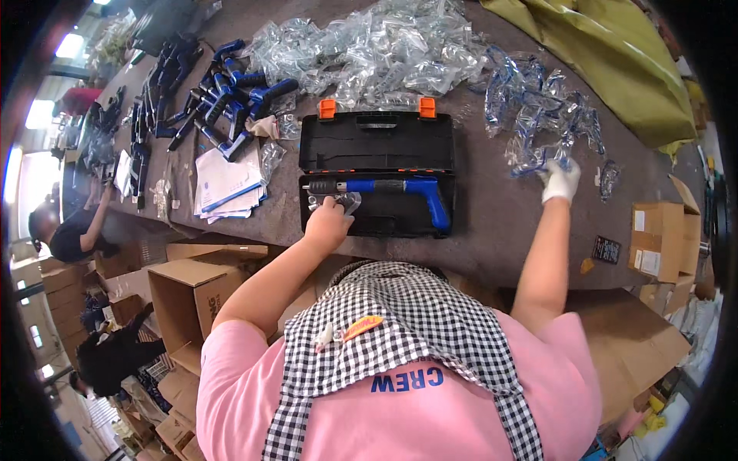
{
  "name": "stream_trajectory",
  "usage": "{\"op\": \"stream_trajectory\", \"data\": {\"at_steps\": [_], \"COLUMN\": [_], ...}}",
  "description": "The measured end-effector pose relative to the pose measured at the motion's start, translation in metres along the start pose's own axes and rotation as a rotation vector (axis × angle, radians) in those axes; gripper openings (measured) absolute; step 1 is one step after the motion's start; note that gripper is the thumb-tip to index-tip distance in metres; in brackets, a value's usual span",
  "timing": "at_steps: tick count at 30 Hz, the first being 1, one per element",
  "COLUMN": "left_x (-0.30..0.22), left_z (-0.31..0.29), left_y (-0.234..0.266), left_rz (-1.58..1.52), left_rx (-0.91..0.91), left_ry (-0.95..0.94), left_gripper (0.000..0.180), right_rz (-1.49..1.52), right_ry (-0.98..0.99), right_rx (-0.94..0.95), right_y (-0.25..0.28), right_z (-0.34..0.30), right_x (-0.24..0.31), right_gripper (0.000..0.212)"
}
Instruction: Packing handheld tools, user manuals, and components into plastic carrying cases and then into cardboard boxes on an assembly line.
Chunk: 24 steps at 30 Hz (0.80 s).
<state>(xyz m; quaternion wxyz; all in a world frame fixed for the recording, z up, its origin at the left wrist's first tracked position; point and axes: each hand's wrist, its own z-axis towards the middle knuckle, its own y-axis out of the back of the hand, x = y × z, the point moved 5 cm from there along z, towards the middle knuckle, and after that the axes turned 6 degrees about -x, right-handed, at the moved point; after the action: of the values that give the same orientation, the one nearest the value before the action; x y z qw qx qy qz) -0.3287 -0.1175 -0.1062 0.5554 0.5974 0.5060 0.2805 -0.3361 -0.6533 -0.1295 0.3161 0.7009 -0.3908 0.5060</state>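
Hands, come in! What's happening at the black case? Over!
Left hand at small clear bag, in case. Gloved right hand at clear bags. Blue tool lying in case. Lid open, not blocking.

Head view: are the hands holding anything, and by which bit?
Left hand: at a small clear bag's near side. Gloved right hand: at the near edge of bagged blue items. Whether either grips can't be told.

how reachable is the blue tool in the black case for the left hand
Likely yes: the left hand is at the open case, close to the blue tool, whose grip lies uncovered.
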Motion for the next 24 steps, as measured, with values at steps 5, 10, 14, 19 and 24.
{"op": "stream_trajectory", "data": {"at_steps": [5,10,14,19,24], "left_x": [0.001,-0.007,0.006,-0.001,0.000], "left_z": [-0.012,0.010,0.025,0.015,0.027], "left_y": [0.008,-0.007,-0.026,0.029,-0.007], "left_rz": [-0.301,-0.043,0.067,-0.284,-0.391], "left_rx": [-0.233,-0.147,-0.190,-0.343,-0.192], "left_ry": [-0.146,-0.321,-0.256,-0.349,-0.563], "left_gripper": [0.032,0.017,0.015,0.028,0.033], "right_rz": [0.468,0.422,-0.271,-0.980,-1.286], "right_ry": [-0.111,-0.067,0.498,0.872,1.205], "right_rx": [0.271,0.370,0.382,0.514,0.488], "right_y": [-0.071,-0.142,-0.137,-0.134,-0.155], "right_z": [-0.180,-0.269,-0.277,-0.289,-0.309], "right_x": [-0.008,-0.069,-0.094,-0.062,-0.043], "right_gripper": [0.050,0.057,0.052,0.015,0.015]}}
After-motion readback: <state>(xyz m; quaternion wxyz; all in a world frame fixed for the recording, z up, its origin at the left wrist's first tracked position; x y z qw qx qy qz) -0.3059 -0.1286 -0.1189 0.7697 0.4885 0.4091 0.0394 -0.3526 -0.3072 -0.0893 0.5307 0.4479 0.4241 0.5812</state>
